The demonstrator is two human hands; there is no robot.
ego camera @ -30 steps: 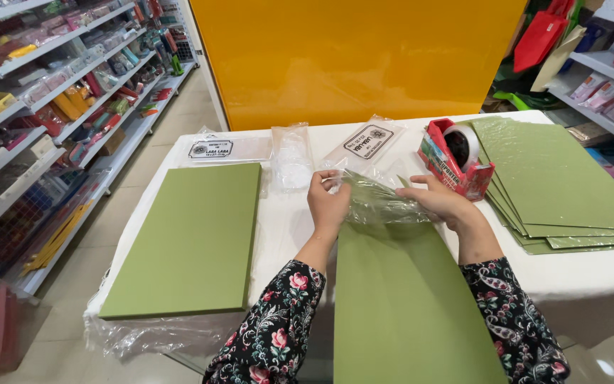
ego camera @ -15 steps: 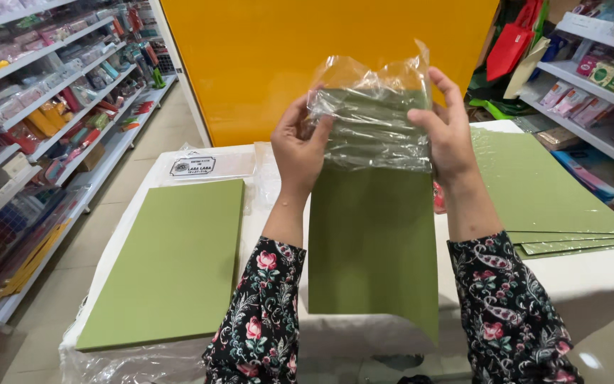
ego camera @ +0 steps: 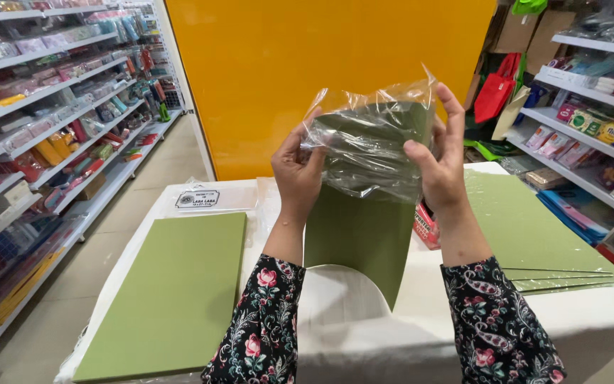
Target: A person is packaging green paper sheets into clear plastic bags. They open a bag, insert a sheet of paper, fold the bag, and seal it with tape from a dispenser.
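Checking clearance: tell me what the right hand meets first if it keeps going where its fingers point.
Right hand fingers point upward; nothing above them but the yellow wall panel behind, depth unclear.

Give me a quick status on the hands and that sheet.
Left hand and right hand: each grip shut on clear plastic sleeve. Green sheet half inside, curling, lifted above white table. Nothing obstructing.
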